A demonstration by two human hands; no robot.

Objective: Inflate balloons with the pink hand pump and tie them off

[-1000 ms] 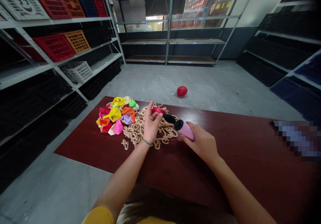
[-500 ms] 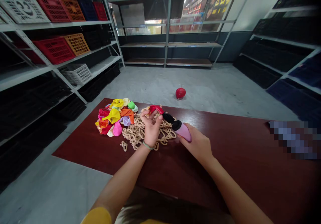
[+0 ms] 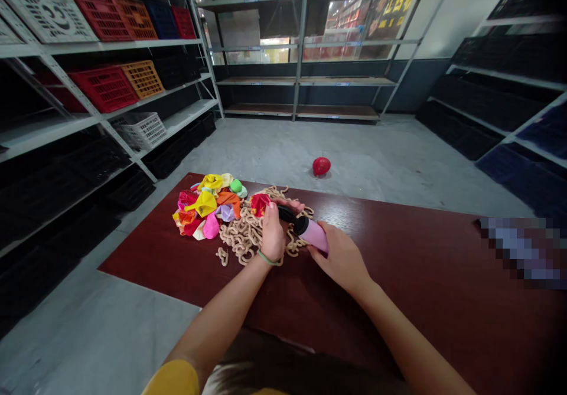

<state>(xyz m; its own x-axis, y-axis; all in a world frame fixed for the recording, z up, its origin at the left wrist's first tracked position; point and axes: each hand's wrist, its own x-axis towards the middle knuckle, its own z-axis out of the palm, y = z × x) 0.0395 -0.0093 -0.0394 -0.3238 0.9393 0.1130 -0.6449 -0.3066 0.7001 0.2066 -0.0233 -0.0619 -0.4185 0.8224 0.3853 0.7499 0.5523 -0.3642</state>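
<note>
My right hand [image 3: 341, 259] is wrapped round the lilac barrel of a balloon pump [image 3: 315, 236], its black end pointing left. My left hand [image 3: 273, 235] closes round the pump's black front part, thumb on the near side and fingers behind it. A limp red balloon [image 3: 260, 204] sits at the nozzle end beside my left thumb; whether it is fitted over the nozzle is hidden. Under and around my left hand lies a heap of beige, rope-like loops [image 3: 241, 238]. To their left is a pile of flat balloons [image 3: 205, 203] in several colours.
The dark red-brown table [image 3: 398, 253] runs off to the right, where a pixelated patch [image 3: 522, 250] covers something. An inflated red balloon [image 3: 321, 166] lies on the grey floor beyond. Shelves with plastic crates [image 3: 106, 88] stand left; a metal rack [image 3: 301, 82] stands behind.
My left hand has shifted from pinching near the red balloon to gripping round the pump's black part. The pump has moved slightly left, and the balloon now hangs left of my thumb.
</note>
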